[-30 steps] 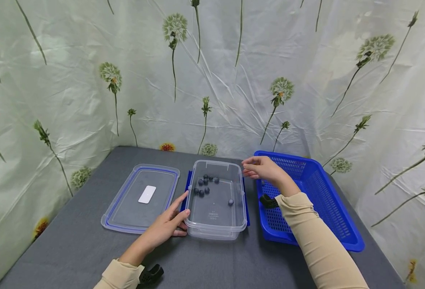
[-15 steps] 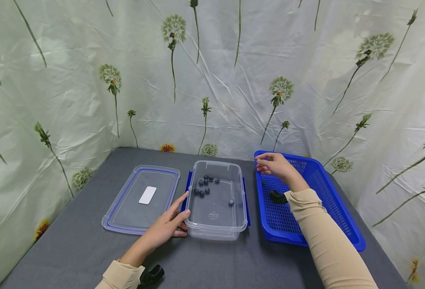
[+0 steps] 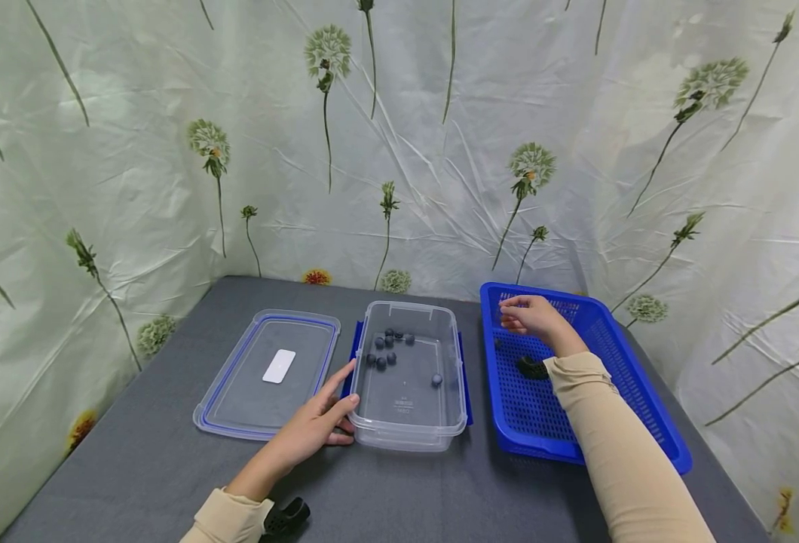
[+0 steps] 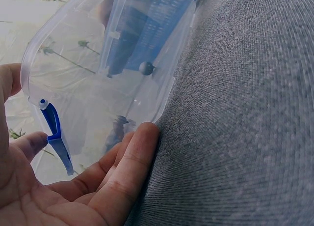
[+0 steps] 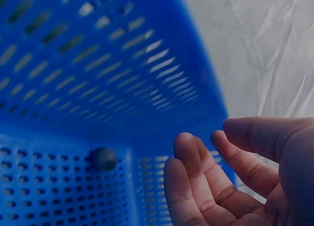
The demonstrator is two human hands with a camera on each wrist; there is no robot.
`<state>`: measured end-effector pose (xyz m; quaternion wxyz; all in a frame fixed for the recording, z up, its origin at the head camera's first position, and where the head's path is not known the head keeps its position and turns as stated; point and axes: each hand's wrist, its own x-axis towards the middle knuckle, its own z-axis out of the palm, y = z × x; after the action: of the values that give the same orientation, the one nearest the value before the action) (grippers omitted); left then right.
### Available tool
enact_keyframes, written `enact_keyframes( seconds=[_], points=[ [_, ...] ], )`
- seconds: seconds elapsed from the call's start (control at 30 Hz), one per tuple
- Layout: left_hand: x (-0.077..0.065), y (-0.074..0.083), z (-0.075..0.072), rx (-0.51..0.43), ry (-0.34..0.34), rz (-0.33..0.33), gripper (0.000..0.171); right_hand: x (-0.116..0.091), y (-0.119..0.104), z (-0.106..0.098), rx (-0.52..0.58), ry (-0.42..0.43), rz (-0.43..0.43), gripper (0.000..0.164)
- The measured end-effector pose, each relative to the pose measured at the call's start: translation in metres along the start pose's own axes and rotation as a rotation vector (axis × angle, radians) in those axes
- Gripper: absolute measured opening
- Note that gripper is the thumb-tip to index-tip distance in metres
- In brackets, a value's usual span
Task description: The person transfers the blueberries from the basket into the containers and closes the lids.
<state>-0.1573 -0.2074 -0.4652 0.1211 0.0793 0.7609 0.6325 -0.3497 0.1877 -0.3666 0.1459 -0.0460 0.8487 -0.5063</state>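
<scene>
A clear plastic container point(image 3: 409, 431) with blue side latches stands mid-table in the head view. Several blueberries point(image 3: 381, 363) lie toward its far left, and a single blueberry point(image 3: 436, 380) sits at right. My left hand point(image 3: 307, 430) rests against the container's left wall, fingers extended; in the left wrist view its fingertips touch the wall beside a hanging blue latch point(image 4: 55, 132). Over the far left part of a blue perforated basket point(image 3: 644, 407) hovers my right hand point(image 3: 535, 318), fingers loosely bent and holding nothing. One blueberry point(image 5: 104, 159) lies in the basket, apart from the fingers.
Left of the container lies a clear lid point(image 3: 237, 411) with a blue seal and a white label point(image 3: 280, 366). Dark grey cloth point(image 3: 399, 498) covers the table. Behind it hangs a pale curtain point(image 3: 270, 113) printed with flowers.
My right hand has moved right, from beside the container's far right rim to over the basket's inside. The left hand, container and its blueberries have stayed put.
</scene>
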Motion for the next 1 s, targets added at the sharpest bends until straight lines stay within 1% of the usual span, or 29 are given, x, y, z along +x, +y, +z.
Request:
enact_keyframes(
  seconds=[0.1, 0.27, 0.43, 0.6, 0.67, 0.83, 1.0],
  points=[
    [0.0, 0.0, 0.0, -0.003, -0.001, -0.002, 0.071, 0.001, 0.008, -0.002, -0.008, -0.006, 0.032, 0.043],
    [0.0, 0.0, 0.0, -0.002, 0.001, -0.007, 0.071, 0.002, 0.02, -0.003, -0.036, -0.042, 0.092, 0.042],
    [0.001, 0.0, 0.0, 0.002, 0.007, -0.013, 0.071, 0.003, 0.027, -0.002, -0.077, -0.084, 0.122, 0.041],
    [0.001, 0.0, 0.0, 0.01, 0.009, -0.013, 0.071, 0.007, 0.032, 0.001, -0.021, -0.132, 0.152, 0.037],
    [0.001, 0.0, 0.0, 0.013, 0.006, -0.009, 0.071, 0.008, 0.034, 0.002, -0.006, -0.151, 0.161, 0.035],
    [0.001, 0.0, -0.001, 0.013, 0.005, -0.01, 0.07, 0.009, 0.037, 0.004, -0.044, -0.178, 0.161, 0.033],
    [0.002, -0.001, -0.002, 0.002, 0.003, -0.015, 0.07, 0.009, 0.036, 0.006, -0.065, -0.184, 0.162, 0.033]
  ],
)
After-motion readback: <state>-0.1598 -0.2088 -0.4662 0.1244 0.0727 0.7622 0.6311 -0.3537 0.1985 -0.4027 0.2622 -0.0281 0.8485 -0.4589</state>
